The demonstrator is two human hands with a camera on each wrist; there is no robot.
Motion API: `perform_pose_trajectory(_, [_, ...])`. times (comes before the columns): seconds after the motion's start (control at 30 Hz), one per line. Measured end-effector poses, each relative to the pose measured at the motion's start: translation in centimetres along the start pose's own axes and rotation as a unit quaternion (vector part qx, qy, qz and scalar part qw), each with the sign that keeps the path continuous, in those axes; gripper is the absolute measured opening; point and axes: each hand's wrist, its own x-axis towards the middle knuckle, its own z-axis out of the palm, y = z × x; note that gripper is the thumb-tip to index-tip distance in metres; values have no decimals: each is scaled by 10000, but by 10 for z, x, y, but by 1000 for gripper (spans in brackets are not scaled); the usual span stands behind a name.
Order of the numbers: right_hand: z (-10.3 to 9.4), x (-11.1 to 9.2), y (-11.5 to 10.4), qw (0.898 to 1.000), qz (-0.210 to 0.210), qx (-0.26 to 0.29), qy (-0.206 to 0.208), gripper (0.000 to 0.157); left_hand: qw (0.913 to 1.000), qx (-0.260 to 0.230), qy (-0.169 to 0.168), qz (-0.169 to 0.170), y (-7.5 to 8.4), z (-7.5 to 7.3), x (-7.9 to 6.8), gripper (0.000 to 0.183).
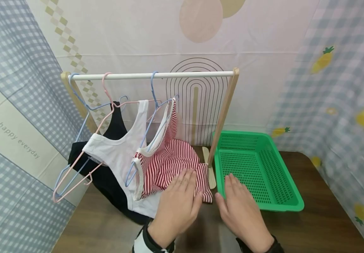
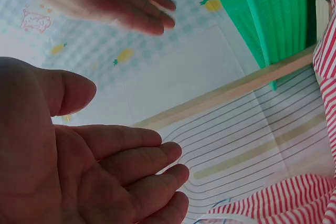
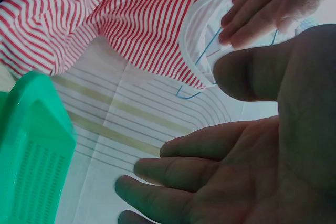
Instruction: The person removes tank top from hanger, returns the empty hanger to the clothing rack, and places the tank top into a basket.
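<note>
Three garments hang on a small rack whose white rod spans two wooden posts. Nearest the right post is a red-and-white striped garment on a blue hanger. Left of it hangs a white tank top on a pink hanger, then a black garment on another blue hanger. My left hand, fingers straight, overlaps the striped garment's lower edge in the head view. My right hand is held out flat before the green basket. Both palms hold nothing.
The green basket stands right of the rack's wooden post, its visible inside bare. A brown wooden tabletop lies underneath. Checked cloth and a patterned white backdrop enclose the space at the sides and back.
</note>
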Motion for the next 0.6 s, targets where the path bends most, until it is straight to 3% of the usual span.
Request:
perform_pose_trajectory(0.33, [5, 4, 9, 9997, 93, -192, -121, 54, 9943, -71, 1053, -177, -15, -13, 13, 46])
perform_pose_trajectory(0.6, [12, 1, 13, 9991, 172, -333, -179, 48, 9863, -195, 1608, -319, -26, -26, 26, 36])
